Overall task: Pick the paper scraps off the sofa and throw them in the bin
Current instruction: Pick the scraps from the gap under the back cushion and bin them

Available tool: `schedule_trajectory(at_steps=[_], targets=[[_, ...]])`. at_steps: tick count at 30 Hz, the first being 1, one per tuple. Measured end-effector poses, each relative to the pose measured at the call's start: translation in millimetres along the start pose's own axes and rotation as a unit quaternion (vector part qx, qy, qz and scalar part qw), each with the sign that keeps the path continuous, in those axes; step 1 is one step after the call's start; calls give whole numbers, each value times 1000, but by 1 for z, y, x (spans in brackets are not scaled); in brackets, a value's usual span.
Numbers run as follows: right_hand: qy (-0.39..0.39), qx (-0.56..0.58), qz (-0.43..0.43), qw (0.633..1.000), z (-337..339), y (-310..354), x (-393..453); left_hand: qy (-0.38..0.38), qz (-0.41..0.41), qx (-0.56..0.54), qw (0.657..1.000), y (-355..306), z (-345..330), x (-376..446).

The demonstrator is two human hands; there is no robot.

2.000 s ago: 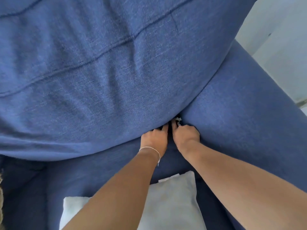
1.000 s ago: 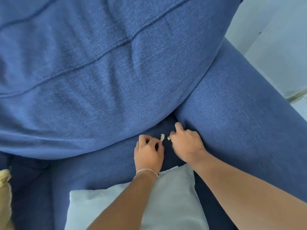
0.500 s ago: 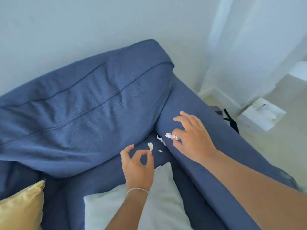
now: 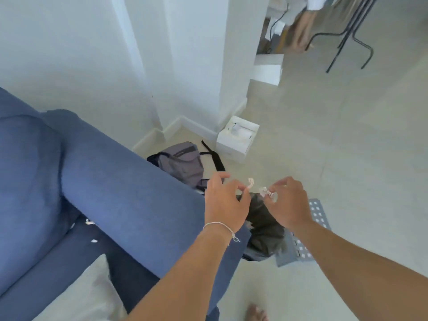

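Near the seat's inner edge, against the armrest, two paper scraps (image 4: 90,230) are left on the sofa (image 4: 120,195), so the task is judged only part done. Beyond the armrest, a scrap (image 4: 250,182) is pinched in the left hand (image 4: 225,202) and a crumpled wad (image 4: 266,192) in the right hand (image 4: 288,205), both grips narrow, held over the dark-lined bin (image 4: 266,230). Nothing is released yet.

Both hands are hiding most of the bin (image 4: 266,223); a blurred person (image 4: 303,24) is being cropped by the top edge, a bare foot (image 4: 256,312) by the bottom.
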State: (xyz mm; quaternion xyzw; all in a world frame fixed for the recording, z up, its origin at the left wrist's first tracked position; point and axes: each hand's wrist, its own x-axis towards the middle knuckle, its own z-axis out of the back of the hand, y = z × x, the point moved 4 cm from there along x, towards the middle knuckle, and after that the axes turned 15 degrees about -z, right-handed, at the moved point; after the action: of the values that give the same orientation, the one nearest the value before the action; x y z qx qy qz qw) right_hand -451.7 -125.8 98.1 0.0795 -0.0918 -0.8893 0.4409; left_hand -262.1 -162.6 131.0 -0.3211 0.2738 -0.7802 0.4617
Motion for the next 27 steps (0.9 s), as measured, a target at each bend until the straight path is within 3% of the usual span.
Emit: schedule_trajectory(at_steps=[3,6,11,17,23,27], targets=[[38,-17,-3,999,-31,-48,17,62,2,26,998,-8,-52,12],[96,-28,-1,995,-56,-54,32,97,20,49,994,0,-84,15],[239,-190,19,952,-95,-61,52,124,42,58,990,29,-118,9],[215,-228,63,948,-103,-85,64,140,-1,114,984,44,-148,23],[257,-228,1,939,-112,-118,54,239,-29,124,963,50,-175,30],[253,-225,-3,941,-116,-111,50,241,-17,91,966,47,-171,29]])
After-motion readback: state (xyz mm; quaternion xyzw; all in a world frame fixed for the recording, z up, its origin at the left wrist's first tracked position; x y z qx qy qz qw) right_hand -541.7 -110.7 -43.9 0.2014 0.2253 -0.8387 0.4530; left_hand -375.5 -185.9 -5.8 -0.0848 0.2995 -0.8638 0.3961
